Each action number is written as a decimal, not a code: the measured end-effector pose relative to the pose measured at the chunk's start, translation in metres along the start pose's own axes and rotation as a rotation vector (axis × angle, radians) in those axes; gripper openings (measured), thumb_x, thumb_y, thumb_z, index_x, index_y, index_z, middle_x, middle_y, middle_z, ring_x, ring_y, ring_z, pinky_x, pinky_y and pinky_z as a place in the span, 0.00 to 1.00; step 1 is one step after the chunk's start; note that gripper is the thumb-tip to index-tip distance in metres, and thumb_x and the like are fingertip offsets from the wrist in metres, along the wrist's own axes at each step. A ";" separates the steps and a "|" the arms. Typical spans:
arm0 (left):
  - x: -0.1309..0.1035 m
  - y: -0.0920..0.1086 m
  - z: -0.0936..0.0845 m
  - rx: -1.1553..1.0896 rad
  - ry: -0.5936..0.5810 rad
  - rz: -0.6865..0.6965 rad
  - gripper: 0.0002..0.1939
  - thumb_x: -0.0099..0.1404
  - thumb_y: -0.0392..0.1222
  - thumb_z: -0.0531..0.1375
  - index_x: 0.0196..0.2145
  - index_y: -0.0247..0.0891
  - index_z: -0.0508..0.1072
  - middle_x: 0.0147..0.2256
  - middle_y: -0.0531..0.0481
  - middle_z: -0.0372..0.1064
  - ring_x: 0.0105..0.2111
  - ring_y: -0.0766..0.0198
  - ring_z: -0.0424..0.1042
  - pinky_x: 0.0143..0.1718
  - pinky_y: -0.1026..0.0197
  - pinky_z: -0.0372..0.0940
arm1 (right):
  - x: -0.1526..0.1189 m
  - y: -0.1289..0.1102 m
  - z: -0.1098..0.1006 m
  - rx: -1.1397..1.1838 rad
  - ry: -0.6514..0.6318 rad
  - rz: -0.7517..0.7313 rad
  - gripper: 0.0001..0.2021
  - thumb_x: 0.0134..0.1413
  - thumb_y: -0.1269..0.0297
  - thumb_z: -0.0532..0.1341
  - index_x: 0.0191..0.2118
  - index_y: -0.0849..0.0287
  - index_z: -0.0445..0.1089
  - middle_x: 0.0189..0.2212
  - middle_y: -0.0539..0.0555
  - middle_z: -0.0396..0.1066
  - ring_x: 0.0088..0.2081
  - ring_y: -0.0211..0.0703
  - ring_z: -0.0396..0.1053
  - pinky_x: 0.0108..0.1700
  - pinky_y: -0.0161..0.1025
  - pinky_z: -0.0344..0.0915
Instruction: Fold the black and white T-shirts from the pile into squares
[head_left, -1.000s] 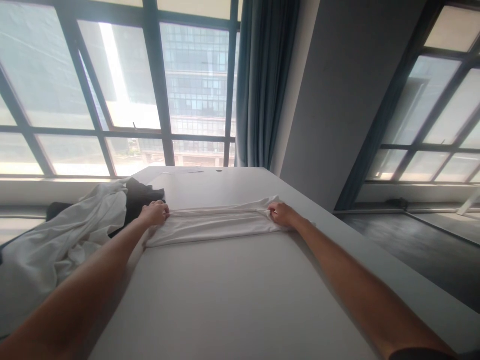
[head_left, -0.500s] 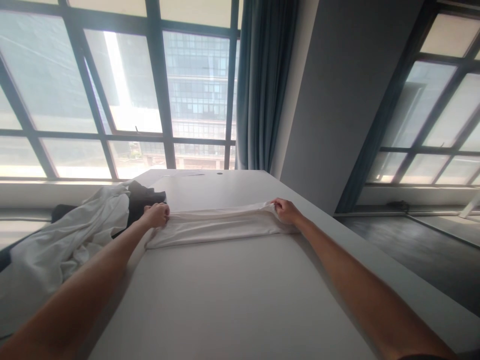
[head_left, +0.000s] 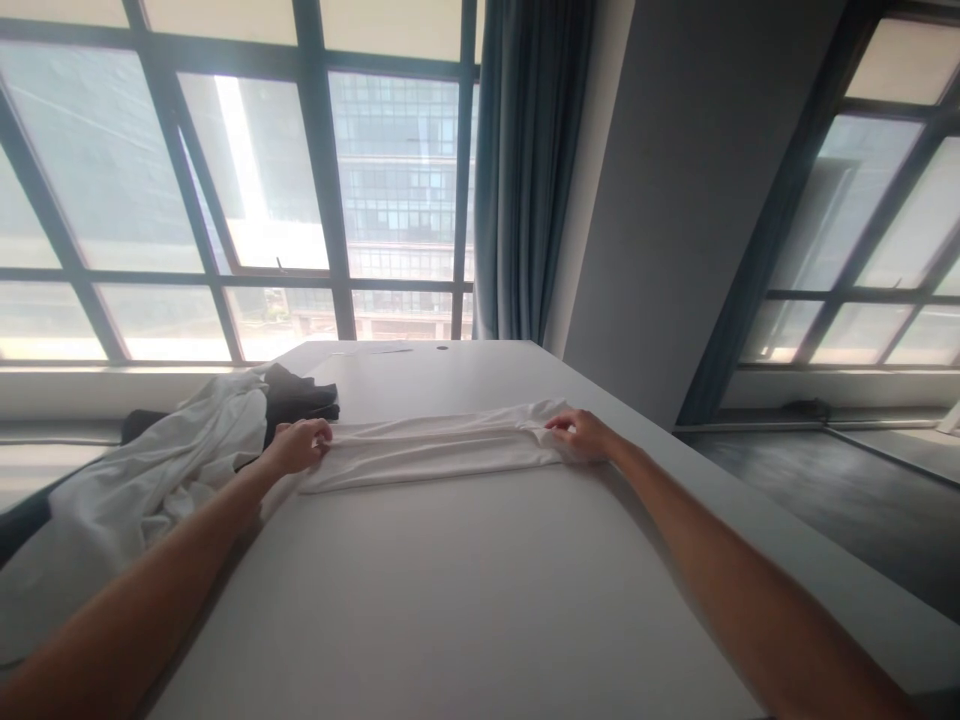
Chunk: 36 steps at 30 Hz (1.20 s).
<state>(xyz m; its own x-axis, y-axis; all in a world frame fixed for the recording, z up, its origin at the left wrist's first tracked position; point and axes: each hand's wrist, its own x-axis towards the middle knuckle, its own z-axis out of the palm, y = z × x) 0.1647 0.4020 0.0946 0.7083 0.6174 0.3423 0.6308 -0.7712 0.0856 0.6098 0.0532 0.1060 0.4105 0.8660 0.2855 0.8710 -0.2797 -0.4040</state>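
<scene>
A white cloth garment, folded into a long strip, lies across the white table. Its exact kind cannot be made out. At its left end, my left hand is closed with thumb and fingers pinching the fabric. My right hand pinches the cloth at the right end, thumb and forefinger together. Between the two hands the strip lies nearly flat, with long creases running along it.
Left of my left arm is a heap of white cloth with dark cloth beside it. Windows and a blue-grey curtain stand beyond the table. A grey pillar rises at the right.
Both hands have come slightly nearer to me along the strip's ends. The far edge at the right end now lies beyond my right hand's fingers.
</scene>
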 end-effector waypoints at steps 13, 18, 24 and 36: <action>-0.008 0.003 0.010 -0.080 0.096 0.220 0.20 0.57 0.39 0.52 0.43 0.38 0.78 0.53 0.41 0.74 0.56 0.50 0.70 0.60 0.48 0.58 | -0.011 0.008 -0.008 -0.250 -0.385 0.172 0.21 0.53 0.59 0.64 0.53 0.57 0.74 0.54 0.60 0.73 0.54 0.56 0.70 0.57 0.47 0.65; -0.009 0.016 0.020 -0.095 -0.160 0.231 0.30 0.66 0.56 0.48 0.58 0.41 0.71 0.62 0.45 0.66 0.64 0.54 0.61 0.64 0.52 0.55 | -0.006 -0.028 0.020 -0.340 -0.356 0.243 0.38 0.63 0.42 0.51 0.71 0.62 0.52 0.67 0.69 0.55 0.65 0.64 0.57 0.64 0.55 0.55; -0.015 0.025 0.010 0.043 -0.278 0.138 0.31 0.68 0.60 0.44 0.60 0.46 0.69 0.65 0.46 0.60 0.63 0.48 0.60 0.62 0.46 0.56 | 0.017 -0.034 0.061 -0.413 -0.433 0.435 0.41 0.62 0.33 0.40 0.74 0.50 0.40 0.73 0.62 0.35 0.71 0.70 0.38 0.66 0.68 0.38; -0.016 0.033 0.013 -0.160 0.029 0.269 0.17 0.70 0.42 0.49 0.34 0.39 0.77 0.38 0.44 0.76 0.43 0.55 0.71 0.47 0.53 0.65 | 0.150 0.012 0.088 -0.318 -0.339 0.207 0.31 0.65 0.58 0.46 0.72 0.53 0.48 0.73 0.57 0.41 0.71 0.63 0.40 0.68 0.65 0.39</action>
<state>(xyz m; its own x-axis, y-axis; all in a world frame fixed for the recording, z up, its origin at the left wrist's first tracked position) 0.1785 0.3683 0.0802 0.8325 0.3847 0.3986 0.3620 -0.9225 0.1341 0.6579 0.2164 0.0672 0.5186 0.8500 -0.0925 0.8412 -0.5266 -0.1229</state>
